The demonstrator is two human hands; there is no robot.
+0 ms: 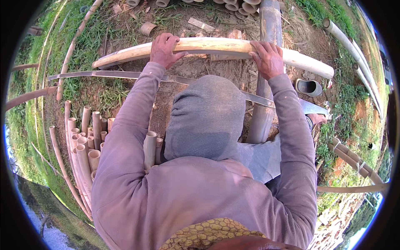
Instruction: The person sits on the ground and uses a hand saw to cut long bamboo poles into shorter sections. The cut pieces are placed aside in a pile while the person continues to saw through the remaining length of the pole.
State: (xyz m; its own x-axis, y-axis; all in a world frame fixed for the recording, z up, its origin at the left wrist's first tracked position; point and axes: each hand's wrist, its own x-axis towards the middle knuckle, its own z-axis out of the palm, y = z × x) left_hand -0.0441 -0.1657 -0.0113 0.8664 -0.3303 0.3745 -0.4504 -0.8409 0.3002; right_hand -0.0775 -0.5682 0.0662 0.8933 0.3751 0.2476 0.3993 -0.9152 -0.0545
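Note:
Both of my hands are laid over a long pale pole [216, 44], which looks like peeled bamboo and spans left to right in front of me. My left hand [164, 50] grips it left of the middle, fingers over the top and thumb along the near side. My right hand [266, 59] is closed round it farther right, where it crosses above a thick grey bamboo log [271, 25]. Nearer to me, a thin bamboo strip [112, 74] lies crosswise, partly hidden by my left forearm and a grey hood.
Cut bamboo tubes [83, 152] stand upright at the left. Beside my bare foot [318, 118] lies a flat blue-grey piece [312, 108] I cannot identify. A dark shoe [308, 87] rests on the soil. More bamboo poles [350, 43] lie at the right.

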